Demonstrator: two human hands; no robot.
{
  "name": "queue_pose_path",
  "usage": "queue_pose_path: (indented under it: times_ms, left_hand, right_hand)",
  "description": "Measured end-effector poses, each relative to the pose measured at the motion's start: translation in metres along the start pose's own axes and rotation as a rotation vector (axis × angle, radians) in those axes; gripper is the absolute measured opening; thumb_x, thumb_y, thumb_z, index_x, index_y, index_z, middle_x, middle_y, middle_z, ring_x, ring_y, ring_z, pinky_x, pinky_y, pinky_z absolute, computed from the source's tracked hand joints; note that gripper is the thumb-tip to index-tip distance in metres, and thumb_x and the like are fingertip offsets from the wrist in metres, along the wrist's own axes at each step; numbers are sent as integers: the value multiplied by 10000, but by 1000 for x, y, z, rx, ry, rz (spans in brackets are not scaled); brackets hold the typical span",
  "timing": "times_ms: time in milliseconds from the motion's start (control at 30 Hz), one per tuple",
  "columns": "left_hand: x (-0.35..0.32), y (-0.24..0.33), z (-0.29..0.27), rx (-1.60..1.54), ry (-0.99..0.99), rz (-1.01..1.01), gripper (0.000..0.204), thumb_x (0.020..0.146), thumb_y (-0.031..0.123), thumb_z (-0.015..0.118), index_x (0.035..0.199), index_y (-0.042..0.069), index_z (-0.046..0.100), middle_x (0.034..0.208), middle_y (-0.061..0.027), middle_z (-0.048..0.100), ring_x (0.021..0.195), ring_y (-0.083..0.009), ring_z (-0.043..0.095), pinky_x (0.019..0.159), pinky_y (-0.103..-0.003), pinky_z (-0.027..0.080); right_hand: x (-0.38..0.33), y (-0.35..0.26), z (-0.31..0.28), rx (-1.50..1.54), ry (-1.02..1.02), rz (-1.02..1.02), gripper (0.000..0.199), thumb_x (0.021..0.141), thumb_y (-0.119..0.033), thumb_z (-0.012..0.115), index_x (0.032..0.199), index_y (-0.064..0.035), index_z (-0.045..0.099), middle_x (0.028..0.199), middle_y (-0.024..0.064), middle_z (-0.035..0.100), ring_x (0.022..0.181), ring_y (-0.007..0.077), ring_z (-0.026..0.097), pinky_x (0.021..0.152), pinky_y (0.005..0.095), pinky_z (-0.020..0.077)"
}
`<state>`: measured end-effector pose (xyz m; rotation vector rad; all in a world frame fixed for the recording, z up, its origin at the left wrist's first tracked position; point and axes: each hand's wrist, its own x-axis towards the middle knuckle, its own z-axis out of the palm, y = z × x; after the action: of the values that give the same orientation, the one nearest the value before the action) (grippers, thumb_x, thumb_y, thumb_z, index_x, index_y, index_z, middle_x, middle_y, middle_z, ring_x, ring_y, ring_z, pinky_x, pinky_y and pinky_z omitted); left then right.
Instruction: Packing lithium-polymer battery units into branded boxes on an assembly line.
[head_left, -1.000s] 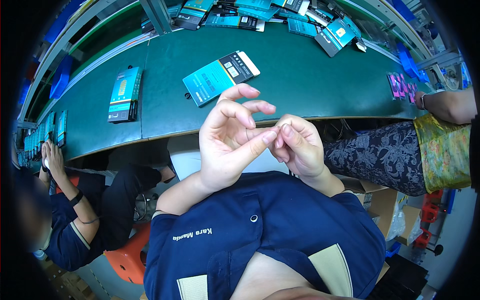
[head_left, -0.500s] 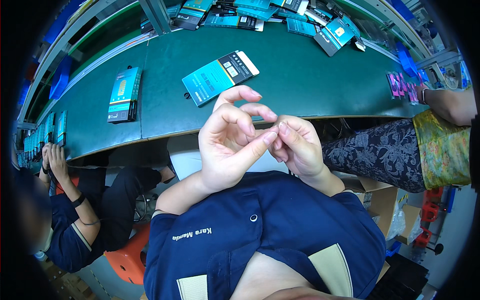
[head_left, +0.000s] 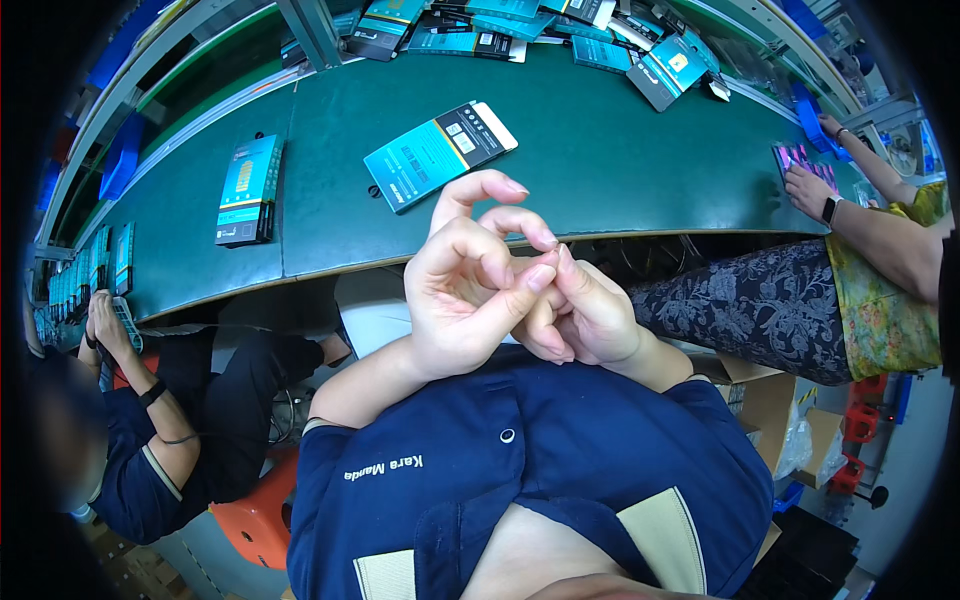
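Hands together, near teal-black flat box

hands: 2 own | near table boxes: 2 | co-workers: 2

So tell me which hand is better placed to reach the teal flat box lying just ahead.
Probably the left hand: the teal flat box lies on the green table ahead on its side. The right hand sits further right; both fingertips meet together.
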<state>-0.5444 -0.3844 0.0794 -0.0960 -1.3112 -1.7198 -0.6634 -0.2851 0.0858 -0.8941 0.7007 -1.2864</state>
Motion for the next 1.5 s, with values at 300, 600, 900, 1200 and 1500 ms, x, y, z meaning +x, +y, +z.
queue_pose_path:
  times_ms: [300, 600, 900, 1200, 1500]
  left_hand:
    - [1, -3, -1, -18, -15, 14, 243, 832, -131, 639, 778, 50, 486, 1245, -180, 418, 991, -201, 604, 829, -320, 542]
    - [0, -5, 1, 10, -11, 26, 265, 836, -139, 625, 740, 54, 471, 1177, -147, 430, 978, -194, 589, 834, -321, 529]
    - [3, -8, -1, 11, -6, 17, 279, 839, -141, 621, 725, 56, 461, 1141, -127, 430, 973, -186, 579, 833, -317, 510]
    - [3, -9, -2, 73, -72, 18, 325, 832, -180, 589, 763, 94, 428, 1161, -97, 398, 986, -184, 541, 809, -294, 515]
    - [4, -3, 0, -90, -23, -64, 320, 804, -145, 632, 890, 117, 470, 1191, -85, 418, 1122, -202, 497, 884, -319, 487]
  right_hand:
    - [1, 4, -2, 159, -124, -5, 788, 1049, -523, 121, 565, -40, 511, 496, 55, 474, 396, 114, 416, 392, 230, 359]
    - [3, 4, 0, 331, -230, -7, 799, 1044, -517, 61, 552, -49, 483, 459, 42, 427, 364, 127, 388, 382, 237, 348]
    - [6, 1, -3, 476, -308, 24, 792, 1043, -506, 35, 559, -70, 485, 440, 25, 432, 348, 139, 376, 424, 260, 350]
    - [7, 0, -6, 551, -356, 52, 802, 1038, -499, 3, 553, -78, 484, 443, 29, 457, 353, 140, 394, 468, 256, 360]
    - [7, 2, -8, 392, -159, 55, 708, 1072, -438, 160, 586, -56, 505, 452, 29, 420, 380, 129, 400, 417, 241, 355]
